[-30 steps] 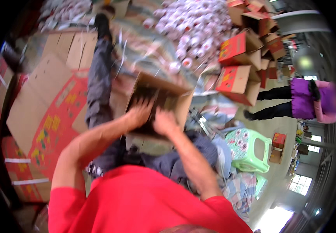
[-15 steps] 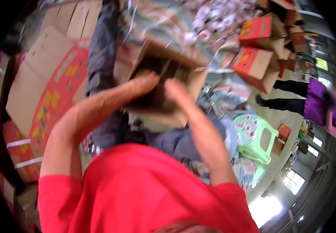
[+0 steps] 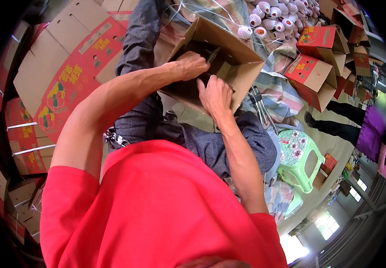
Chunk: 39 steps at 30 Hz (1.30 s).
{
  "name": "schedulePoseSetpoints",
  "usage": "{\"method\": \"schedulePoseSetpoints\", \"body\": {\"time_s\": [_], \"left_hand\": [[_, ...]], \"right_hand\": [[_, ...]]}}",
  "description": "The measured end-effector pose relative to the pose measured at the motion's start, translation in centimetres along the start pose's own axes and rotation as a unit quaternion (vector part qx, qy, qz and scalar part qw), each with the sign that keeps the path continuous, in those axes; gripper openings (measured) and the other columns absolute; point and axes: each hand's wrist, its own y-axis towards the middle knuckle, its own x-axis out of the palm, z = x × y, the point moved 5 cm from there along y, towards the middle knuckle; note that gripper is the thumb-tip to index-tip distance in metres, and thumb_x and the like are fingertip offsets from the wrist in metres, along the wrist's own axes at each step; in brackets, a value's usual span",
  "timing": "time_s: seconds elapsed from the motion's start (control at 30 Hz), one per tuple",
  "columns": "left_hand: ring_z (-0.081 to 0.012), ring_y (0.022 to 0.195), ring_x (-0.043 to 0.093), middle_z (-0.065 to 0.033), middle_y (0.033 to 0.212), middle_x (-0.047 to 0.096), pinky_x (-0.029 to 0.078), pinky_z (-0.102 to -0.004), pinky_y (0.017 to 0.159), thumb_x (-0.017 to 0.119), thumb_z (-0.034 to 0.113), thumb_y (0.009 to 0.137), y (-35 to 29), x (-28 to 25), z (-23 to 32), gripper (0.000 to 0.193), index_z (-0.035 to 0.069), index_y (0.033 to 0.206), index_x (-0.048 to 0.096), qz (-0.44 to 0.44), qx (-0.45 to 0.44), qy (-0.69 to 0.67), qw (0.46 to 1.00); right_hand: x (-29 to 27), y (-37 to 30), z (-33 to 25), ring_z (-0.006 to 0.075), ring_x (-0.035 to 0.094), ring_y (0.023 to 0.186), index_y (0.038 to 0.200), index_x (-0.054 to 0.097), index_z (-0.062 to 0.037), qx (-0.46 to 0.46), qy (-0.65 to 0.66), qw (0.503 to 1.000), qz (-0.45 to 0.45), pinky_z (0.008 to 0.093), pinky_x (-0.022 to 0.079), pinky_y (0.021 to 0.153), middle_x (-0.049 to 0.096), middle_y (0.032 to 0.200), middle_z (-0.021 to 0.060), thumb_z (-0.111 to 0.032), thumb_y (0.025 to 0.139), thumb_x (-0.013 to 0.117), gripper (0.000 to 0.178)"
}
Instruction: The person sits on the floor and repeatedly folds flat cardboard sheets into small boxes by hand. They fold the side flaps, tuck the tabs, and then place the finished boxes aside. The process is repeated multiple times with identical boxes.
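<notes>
An open cardboard box (image 3: 246, 56) sits tilted between my legs, its opening facing me. My left hand (image 3: 193, 66) is closed in a fist inside it, around a narrow dark metal tool (image 3: 213, 54) with a tapered end. What kind of tool it is I cannot make out, as the fist hides most of it. Beside that fist, my right hand (image 3: 217, 94) reaches over the box's near wall. Its thumb stands apart from the bent fingers, which rest against the cardboard inside. The two hands do not touch.
Flattened red-and-brown cartons (image 3: 68, 71) lie at left. Netted round fruits (image 3: 275, 18) are heaped at the far right, near open cartons (image 3: 311, 73). A green plastic stool (image 3: 302, 163) and folded metal legs (image 3: 261, 107) stand right. Another person (image 3: 374, 129) stands beyond.
Box and hands appear farther up and right as the view shifts. The blurred hands are now steadier and closer together, and the metal tool shows at my left fist.
</notes>
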Motion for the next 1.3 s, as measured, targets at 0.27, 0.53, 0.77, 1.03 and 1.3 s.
{"method": "schedulePoseSetpoints", "body": {"time_s": [0.27,0.53,0.77,1.03,1.3], "left_hand": [[-0.0343,0.077,0.078,-0.0176,0.082,0.076,0.061,-0.0461,0.065,0.064,0.013,0.091,0.3,0.1,1.2,0.016,0.003,0.101,0.073,0.029,-0.008,0.019,0.999],[-0.0319,0.077,0.078,-0.014,0.082,0.076,0.062,-0.0431,0.064,0.066,0.012,0.092,1.2,0.7,0.8,0.017,0.005,0.107,0.073,0.011,-0.05,0.034,0.998],[-0.0326,0.082,0.08,-0.0136,0.085,0.078,0.063,-0.0441,0.065,0.067,0.015,0.092,2.1,0.6,1.9,0.016,0.007,0.104,0.075,0.006,-0.015,0.046,0.999],[-0.0333,0.083,0.076,-0.011,0.094,0.072,0.059,-0.0486,0.075,0.065,0.016,0.092,1.2,1.2,2.6,0.023,0.017,0.115,0.067,0.022,-0.045,0.046,0.998],[-0.0345,0.083,0.075,-0.0115,0.09,0.073,0.059,-0.0474,0.072,0.072,0.022,0.092,0.8,0.8,0.1,0.023,0.014,0.111,0.063,0.072,-0.026,0.031,0.997]], "right_hand": [[9.2,3.2,2.2,0.0424,0.071,0.12,0.129,0.071,0.0055,0.111,0.106,0.958,-0.241,0.0512,0.055,0.103,0.073,0.127,0.0275,-0.041,0.101,0.061,0.055],[14.7,4.6,3.6,0.0407,0.065,0.13,0.138,0.069,-0.0045,0.078,0.172,0.958,-0.216,0.0463,0.053,0.108,0.069,0.139,0.023,-0.028,0.098,0.061,0.047],[17.6,5.6,4.3,0.0373,0.064,0.132,0.142,0.066,-0.0127,-0.005,0.079,0.973,-0.218,0.0465,0.05,0.111,0.067,0.143,0.0193,-0.029,0.1,0.058,0.046],[15.2,4.6,2.1,0.0338,0.061,0.138,0.145,0.063,-0.0101,0.002,0.104,0.971,-0.217,0.0455,0.049,0.114,0.063,0.149,0.0193,-0.018,0.099,0.054,0.047],[12.8,4.9,1.4,0.0345,0.068,0.13,0.134,0.072,-0.007,0.084,0.1,0.955,-0.267,0.0442,0.057,0.106,0.069,0.141,0.0201,-0.018,0.099,0.061,0.039]]}}
